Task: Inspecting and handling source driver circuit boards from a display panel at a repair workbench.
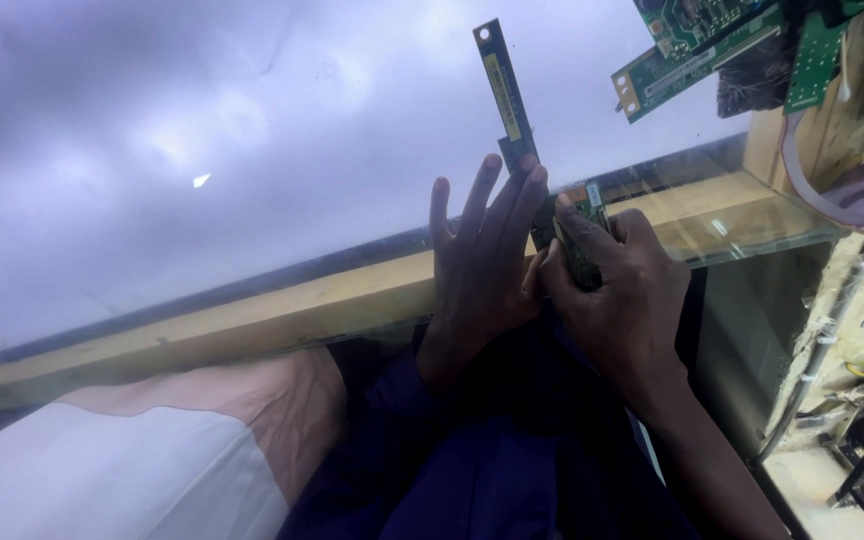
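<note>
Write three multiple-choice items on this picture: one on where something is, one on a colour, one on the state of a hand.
1. Where do the loose circuit boards lie?
A. Top right of the view
B. Bottom left of the view
C. In the lap

2. What colour are those circuit boards?
A. Red
B. Green
C. White

3. How is the left hand held?
A. Clenched in a fist
B. Flat on the floor
C. Fingers stretched out against the narrow strip board

Answers:
1. A, since they lie near the upper right corner, above the wooden ledge.
2. B, since their faces show green with small parts on them.
3. C, since its fingers point upward at the base of the strip, while the right hand pinches a small green board beside it.
</note>
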